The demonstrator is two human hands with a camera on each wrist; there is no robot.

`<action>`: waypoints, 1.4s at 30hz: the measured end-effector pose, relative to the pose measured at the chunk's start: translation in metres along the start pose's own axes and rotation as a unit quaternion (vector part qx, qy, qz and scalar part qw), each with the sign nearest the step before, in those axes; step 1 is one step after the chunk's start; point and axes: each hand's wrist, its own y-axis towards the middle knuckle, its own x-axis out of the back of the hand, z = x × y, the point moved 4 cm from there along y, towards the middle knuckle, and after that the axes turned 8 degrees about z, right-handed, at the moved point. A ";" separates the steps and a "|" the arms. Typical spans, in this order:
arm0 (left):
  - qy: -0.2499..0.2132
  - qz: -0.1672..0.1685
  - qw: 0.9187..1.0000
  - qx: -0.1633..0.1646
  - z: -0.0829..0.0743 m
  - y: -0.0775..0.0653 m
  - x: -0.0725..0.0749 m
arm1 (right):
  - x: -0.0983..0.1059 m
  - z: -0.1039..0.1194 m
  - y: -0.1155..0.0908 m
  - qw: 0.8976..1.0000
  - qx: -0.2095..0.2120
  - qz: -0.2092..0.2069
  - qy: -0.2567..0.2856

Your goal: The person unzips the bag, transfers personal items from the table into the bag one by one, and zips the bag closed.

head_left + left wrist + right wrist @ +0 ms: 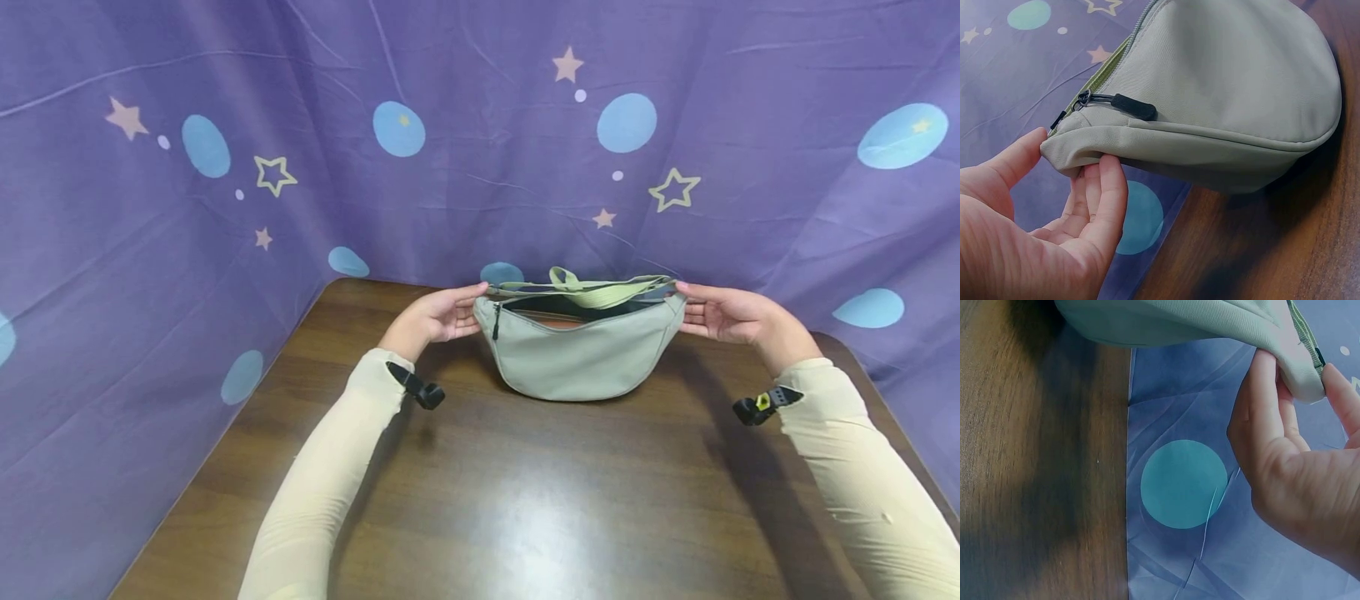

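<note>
A pale grey-green waist bag (577,358) stands upright near the back of the table, its top zipper undone so the dark inside and a strip of brown show. Its light green strap (607,293) lies bunched along the top. At the bag's left end, my left hand (442,315) pinches the corner between thumb and fingers. My right hand (731,317) pinches the opposite corner in the same way. A black zipper pull (1134,107) hangs near the left corner, close to the left hand's fingertips.
The brown wooden table (465,500) extends toward me from the bag. A purple curtain (480,200) printed with stars and blue ovals hangs right behind the table and along its left side. Each wrist wears a black strap (408,379) over a cream sleeve.
</note>
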 end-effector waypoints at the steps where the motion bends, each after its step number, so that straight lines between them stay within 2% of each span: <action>1: 0.001 -0.001 1.000 -0.001 0.000 0.000 0.001 | 0.000 0.000 0.001 1.000 0.002 -0.001 0.000; 7: 0.003 -0.001 1.000 -0.006 -0.003 0.000 0.002 | -0.005 0.006 0.003 0.999 0.023 -0.010 -0.028; 11: -0.001 0.002 1.000 -0.004 -0.003 0.001 0.001 | -0.010 0.010 0.001 0.994 0.055 -0.059 -0.069; 15: 0.002 0.005 1.000 -0.005 -0.004 0.001 -0.002 | -0.017 0.017 -0.004 0.981 0.083 -0.123 -0.128; 20: -0.017 0.023 0.999 -0.034 -0.003 0.002 -0.002 | -0.032 0.026 -0.007 0.961 0.110 -0.156 -0.200; 24: -0.040 0.030 0.997 -0.051 0.002 0.003 0.002 | -0.042 0.023 0.002 0.948 0.089 -0.165 -0.256; 29: -0.073 0.023 0.996 -0.039 0.012 0.003 0.009 | -0.044 0.012 0.016 0.948 0.054 -0.159 -0.272; 36: -0.086 0.021 0.995 -0.037 0.012 0.003 0.007 | -0.031 0.006 0.032 0.943 0.042 -0.187 -0.272; 42: -0.084 0.019 0.996 -0.033 0.009 0.001 0.004 | -0.021 0.007 0.055 0.931 0.013 -0.217 -0.294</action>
